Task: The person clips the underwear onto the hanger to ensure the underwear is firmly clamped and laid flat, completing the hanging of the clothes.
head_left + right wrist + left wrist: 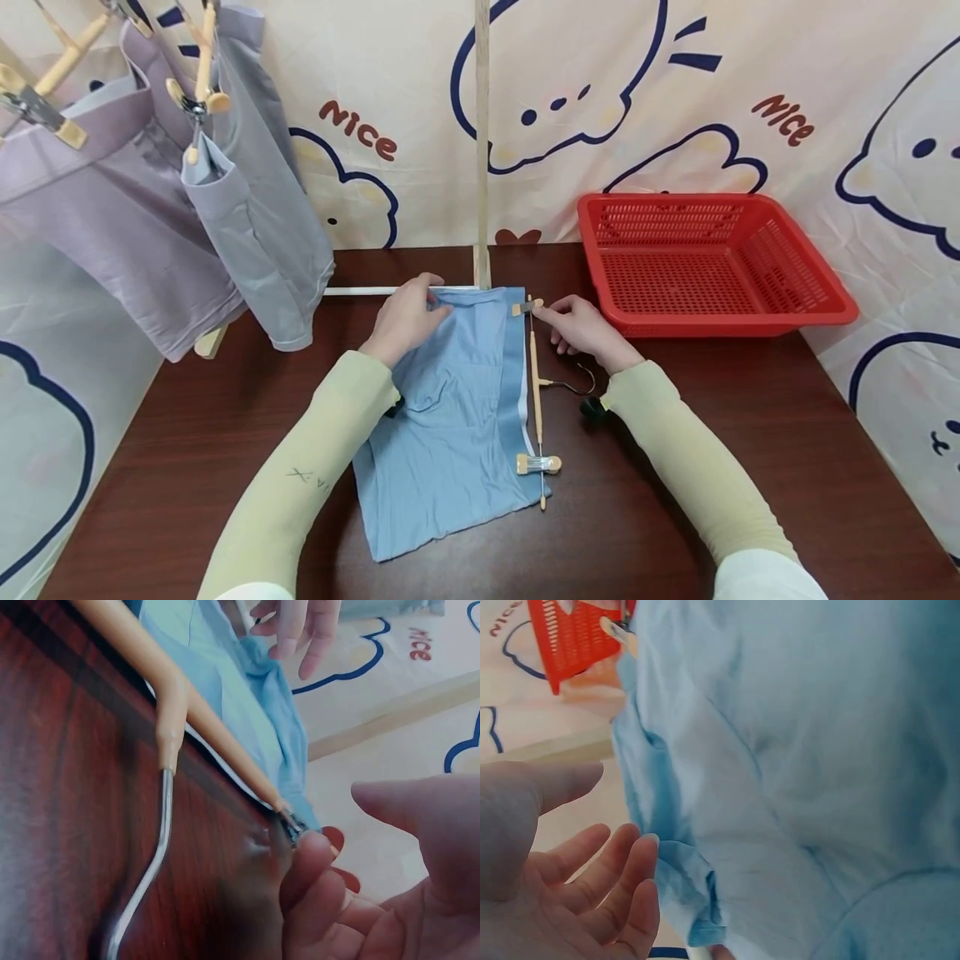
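Light blue shorts point(450, 400) lie flat on the dark table, waistband to the right. A wooden clip hanger point(535, 383) lies along that waistband, with its far clip point(525, 307) and near clip point(536, 464) gripping the cloth. My right hand point(585, 329) is at the far clip, a fingertip right at its end. In the right wrist view, the thumb point(397, 802) stands apart from the bent fingers point(311, 877). My left hand point(408, 321) is over the shorts' far left corner, and the left wrist view shows its fingers point(622, 885) loosely bent with nothing between them and the thumb.
A red plastic basket point(712, 321) stands at the back right. Lilac shorts point(142, 217) and grey shorts point(262, 200) hang from clip hangers at the upper left. An upright pole point(482, 125) rises behind the blue shorts, with a white bar point(360, 291) at its foot.
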`<state>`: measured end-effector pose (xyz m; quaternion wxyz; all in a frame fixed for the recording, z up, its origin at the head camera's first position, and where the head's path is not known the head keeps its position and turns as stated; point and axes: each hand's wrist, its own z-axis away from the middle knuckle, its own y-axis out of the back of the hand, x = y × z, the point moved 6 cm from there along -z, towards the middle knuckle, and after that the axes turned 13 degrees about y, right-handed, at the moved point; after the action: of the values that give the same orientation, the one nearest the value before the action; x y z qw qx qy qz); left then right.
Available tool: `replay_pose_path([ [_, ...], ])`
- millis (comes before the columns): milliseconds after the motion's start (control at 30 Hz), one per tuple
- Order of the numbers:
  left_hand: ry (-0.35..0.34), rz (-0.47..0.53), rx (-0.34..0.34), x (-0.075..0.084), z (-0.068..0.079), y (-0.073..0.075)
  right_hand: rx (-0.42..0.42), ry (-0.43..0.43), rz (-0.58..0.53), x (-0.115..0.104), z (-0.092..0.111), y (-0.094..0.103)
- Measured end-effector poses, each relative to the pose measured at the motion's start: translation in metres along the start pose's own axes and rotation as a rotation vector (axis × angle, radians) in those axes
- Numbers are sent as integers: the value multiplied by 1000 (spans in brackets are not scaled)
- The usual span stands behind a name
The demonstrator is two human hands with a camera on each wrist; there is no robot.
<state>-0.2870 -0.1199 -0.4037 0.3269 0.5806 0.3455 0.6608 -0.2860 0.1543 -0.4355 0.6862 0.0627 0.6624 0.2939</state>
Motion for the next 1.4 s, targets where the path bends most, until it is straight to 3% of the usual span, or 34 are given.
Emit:
replay_pose_path([
  [133,-34,14,-10,4,10,2,-28,9,1,-1,11,0],
  [400,-188,-7,-47,20,42,-5,-96,60,37,-2,38,2],
  [533,-277,-16,-53,29,65,-14,-173,80,67,-1,58,0],
  [867,-485,-35,-146,48,131,-41,-372,123,158,3,103,-10],
  [1100,-543,-45,-211,51,155,-47,-440,145,159,-2,120,-19],
  [1400,-523,-28,-266,44,161,-57,-542,218,108,-3,132,-46],
])
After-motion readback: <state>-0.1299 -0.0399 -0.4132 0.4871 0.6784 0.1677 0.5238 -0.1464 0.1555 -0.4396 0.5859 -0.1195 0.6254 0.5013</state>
